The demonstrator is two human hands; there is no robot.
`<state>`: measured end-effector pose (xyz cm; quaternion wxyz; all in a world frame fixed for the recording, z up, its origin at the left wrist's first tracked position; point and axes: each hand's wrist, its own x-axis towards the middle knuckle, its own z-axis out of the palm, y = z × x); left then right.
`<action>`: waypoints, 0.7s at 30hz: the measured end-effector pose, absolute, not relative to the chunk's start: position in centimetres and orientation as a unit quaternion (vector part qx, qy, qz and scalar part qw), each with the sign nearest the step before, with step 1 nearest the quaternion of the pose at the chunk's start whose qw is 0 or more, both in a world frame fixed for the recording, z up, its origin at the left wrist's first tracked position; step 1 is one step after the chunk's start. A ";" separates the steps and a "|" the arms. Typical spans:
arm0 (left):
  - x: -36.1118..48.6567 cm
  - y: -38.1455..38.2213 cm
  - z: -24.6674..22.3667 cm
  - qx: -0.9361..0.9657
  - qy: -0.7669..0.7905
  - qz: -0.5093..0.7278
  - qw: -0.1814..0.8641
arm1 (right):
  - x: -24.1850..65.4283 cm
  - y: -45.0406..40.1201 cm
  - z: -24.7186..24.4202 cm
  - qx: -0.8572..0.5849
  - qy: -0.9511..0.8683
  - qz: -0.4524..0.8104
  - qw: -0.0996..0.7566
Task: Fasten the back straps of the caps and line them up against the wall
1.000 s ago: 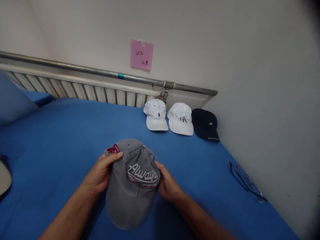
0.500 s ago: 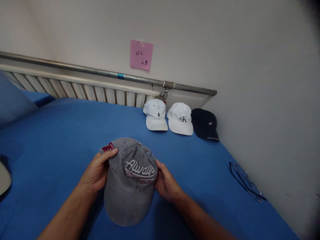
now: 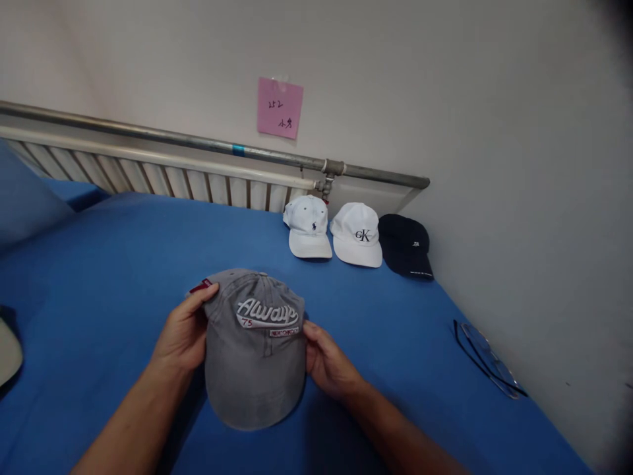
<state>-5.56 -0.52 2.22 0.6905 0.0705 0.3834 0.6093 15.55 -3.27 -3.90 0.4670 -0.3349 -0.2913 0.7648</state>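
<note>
Between my two hands is a grey baseball cap (image 3: 254, 382) with "Always 75" embroidered on its front, its brim pointing toward me. My left hand (image 3: 182, 330) grips the cap's left side, the thumb lying near a dark red label. On the opposite side, my right hand (image 3: 329, 359) pinches the cap's edge, with its fingers partly hidden behind it. Beyond them, a white cap with a small dark emblem (image 3: 307, 227), a white cap with CK lettering (image 3: 357, 235) and a black cap (image 3: 404, 245) sit in a row.
A blue sheet (image 3: 123, 264) covers the surface. Eyeglasses (image 3: 487, 359) lie by the right wall. Part of a cream-coloured object (image 3: 8, 353) shows at the left edge. A radiator (image 3: 163, 181) and metal pipe (image 3: 173, 140) run along the back, below a pink note (image 3: 279, 109).
The grey cap has shifted slightly left and its brim has risen a little, so the front lettering faces me more squarely. My left hand has moved slightly left with it.
</note>
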 end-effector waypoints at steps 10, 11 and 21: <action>-5.7 -0.3 2.7 0.032 0.386 0.630 0.674 | 15.9 -3.5 -3.5 -0.361 -0.306 0.770 0.429; -5.7 -0.3 2.7 0.032 0.387 0.630 0.673 | 16.0 -3.5 -3.6 -0.361 -0.305 0.771 0.427; -5.7 -0.2 2.6 0.048 0.394 0.625 0.672 | 16.0 -3.4 -3.7 -0.365 -0.304 0.775 0.417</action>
